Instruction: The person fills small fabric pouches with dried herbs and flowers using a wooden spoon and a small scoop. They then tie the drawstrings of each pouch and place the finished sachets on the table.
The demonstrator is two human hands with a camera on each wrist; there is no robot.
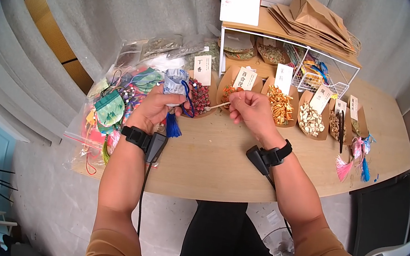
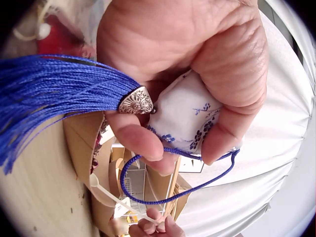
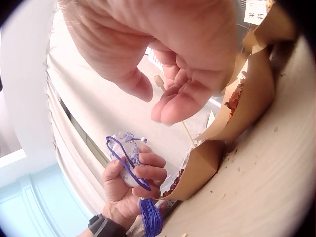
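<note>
My left hand (image 1: 155, 106) holds a small white sachet (image 2: 185, 116) with blue floral print between thumb and fingers. A blue cord (image 2: 185, 196) loops from its top, and a blue tassel (image 1: 173, 126) with a silver cap hangs below. My right hand (image 1: 253, 113) pinches the thin handle of a small pale spoon (image 1: 218, 106). The spoon's bowl, in the left wrist view, is at the edge of a brown paper tray (image 3: 200, 170) of dark red dried buds (image 1: 198, 98). Whether the bowl carries anything, I cannot tell.
Several paper trays of dried herbs with labels line the table, including orange strips (image 1: 279, 106) and pale slices (image 1: 311, 119). Black tongs (image 1: 341, 131) lean at right. Plastic bags of colourful sachets (image 1: 111, 107) spread at left. Behind stands a shelf (image 1: 301, 37) with paper bags (image 1: 317, 20).
</note>
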